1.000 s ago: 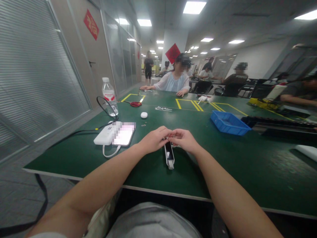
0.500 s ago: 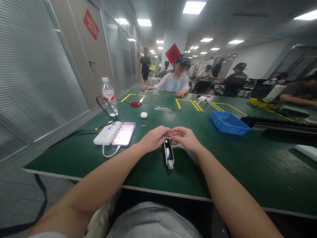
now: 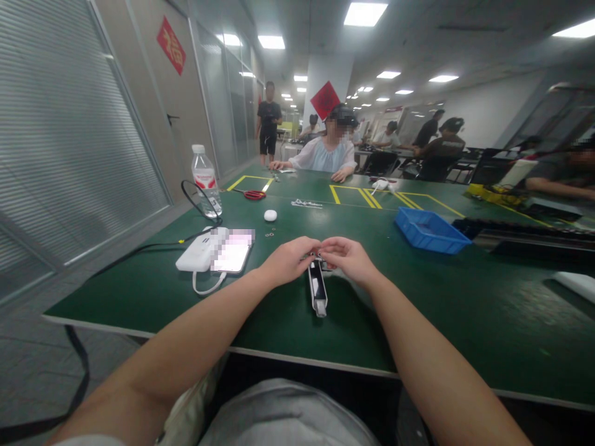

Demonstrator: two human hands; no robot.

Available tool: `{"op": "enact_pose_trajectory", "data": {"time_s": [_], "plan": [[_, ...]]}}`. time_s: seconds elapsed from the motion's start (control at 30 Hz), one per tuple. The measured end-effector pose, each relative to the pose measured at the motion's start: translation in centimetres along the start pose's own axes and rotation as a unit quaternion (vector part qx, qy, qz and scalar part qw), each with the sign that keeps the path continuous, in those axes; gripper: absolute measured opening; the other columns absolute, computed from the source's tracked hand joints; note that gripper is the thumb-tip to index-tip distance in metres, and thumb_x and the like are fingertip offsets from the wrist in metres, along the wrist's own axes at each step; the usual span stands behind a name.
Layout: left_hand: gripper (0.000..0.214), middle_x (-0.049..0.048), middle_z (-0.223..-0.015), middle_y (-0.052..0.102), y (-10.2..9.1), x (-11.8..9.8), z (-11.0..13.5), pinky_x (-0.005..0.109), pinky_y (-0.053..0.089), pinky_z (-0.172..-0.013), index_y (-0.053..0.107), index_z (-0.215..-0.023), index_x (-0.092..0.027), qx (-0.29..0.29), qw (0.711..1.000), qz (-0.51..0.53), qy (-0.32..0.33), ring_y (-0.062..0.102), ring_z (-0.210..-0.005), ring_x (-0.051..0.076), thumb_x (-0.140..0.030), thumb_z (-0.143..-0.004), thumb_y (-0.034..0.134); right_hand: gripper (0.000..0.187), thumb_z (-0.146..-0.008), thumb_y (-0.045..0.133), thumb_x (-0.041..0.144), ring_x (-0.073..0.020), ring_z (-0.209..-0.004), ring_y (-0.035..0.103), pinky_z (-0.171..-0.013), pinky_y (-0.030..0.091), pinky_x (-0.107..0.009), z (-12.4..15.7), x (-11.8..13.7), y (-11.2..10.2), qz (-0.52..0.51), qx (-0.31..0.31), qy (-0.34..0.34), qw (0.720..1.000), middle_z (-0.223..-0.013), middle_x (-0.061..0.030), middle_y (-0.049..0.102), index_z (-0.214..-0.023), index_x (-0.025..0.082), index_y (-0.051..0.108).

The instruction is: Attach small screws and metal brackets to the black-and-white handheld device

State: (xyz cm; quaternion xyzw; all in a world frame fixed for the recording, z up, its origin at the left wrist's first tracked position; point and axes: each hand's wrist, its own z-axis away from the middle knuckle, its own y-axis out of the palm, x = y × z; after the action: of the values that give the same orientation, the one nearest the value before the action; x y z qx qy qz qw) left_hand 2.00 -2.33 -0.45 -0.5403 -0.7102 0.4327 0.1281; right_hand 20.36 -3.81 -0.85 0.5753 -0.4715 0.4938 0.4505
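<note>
My left hand (image 3: 289,260) and my right hand (image 3: 349,259) meet above the far end of a narrow black and white bar (image 3: 318,290) that lies on the green table (image 3: 288,322). Both hands are closed in a pinch, fingertips almost touching, around a small metal part (image 3: 318,254) too small to name. The bar points toward me. A few small rings (image 3: 270,235) lie on the table left of my left hand.
A phone (image 3: 233,250) and a white power bank (image 3: 197,256) with cable lie at left, a water bottle (image 3: 205,181) and a white puck (image 3: 270,215) behind them. A blue tray (image 3: 431,231) is at right. Red scissors (image 3: 254,195) lie further back. A person (image 3: 328,150) sits across; others work beyond.
My fingertips have shifted slightly over the bar's far end, my hands staying together. In the background a standing person has walked closer along the corridor.
</note>
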Motion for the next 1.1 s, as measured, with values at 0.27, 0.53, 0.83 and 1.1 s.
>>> {"op": "enact_pose_trajectory", "data": {"time_s": [0.27,0.53,0.83,1.1], "plan": [[0.018,0.0036,-0.090,0.060,-0.18,-0.01,-0.09,0.027,0.046,-0.078,0.057,-0.101,-0.015,-0.012,1.000,-0.007,-0.005,0.057,-0.085,0.014,-0.015,-0.084,0.053,0.038,-0.053,0.081,0.029,-0.0069,-0.047,0.056,-0.043,0.046,-0.019,0.16,0.31,0.22,0.004,0.007,-0.002,1.000,-0.071,-0.0010,0.068,-0.082,0.015,0.061],[0.013,0.0048,-0.091,0.059,-0.11,0.11,-0.09,0.026,0.047,-0.077,0.063,-0.092,-0.016,-0.024,0.999,-0.020,0.011,0.057,-0.083,0.013,-0.019,-0.086,0.052,0.040,-0.055,0.080,0.033,-0.0079,-0.043,0.055,-0.042,0.045,-0.021,0.22,0.20,0.06,0.018,0.017,0.000,1.000,-0.064,0.0001,0.067,-0.086,0.015,0.061],[0.015,0.0053,-0.089,0.059,0.03,0.18,-0.15,0.025,0.048,-0.077,0.064,-0.091,-0.015,-0.031,0.999,-0.017,0.011,0.057,-0.083,0.013,-0.020,-0.088,0.050,0.037,-0.052,0.082,0.030,-0.0073,-0.045,0.055,-0.045,0.048,-0.022,0.11,0.06,0.14,0.010,0.016,0.001,1.000,-0.067,-0.0001,0.066,-0.080,0.014,0.062],[0.015,0.0056,-0.089,0.059,-0.15,-0.04,-0.17,0.025,0.047,-0.076,0.063,-0.089,-0.014,-0.025,1.000,-0.015,0.010,0.057,-0.083,0.013,-0.021,-0.088,0.049,0.038,-0.056,0.080,0.032,-0.0085,-0.043,0.056,-0.043,0.046,-0.021,0.32,0.31,0.23,0.012,0.021,0.004,1.000,-0.060,0.0010,0.066,-0.084,0.014,0.061]]}}
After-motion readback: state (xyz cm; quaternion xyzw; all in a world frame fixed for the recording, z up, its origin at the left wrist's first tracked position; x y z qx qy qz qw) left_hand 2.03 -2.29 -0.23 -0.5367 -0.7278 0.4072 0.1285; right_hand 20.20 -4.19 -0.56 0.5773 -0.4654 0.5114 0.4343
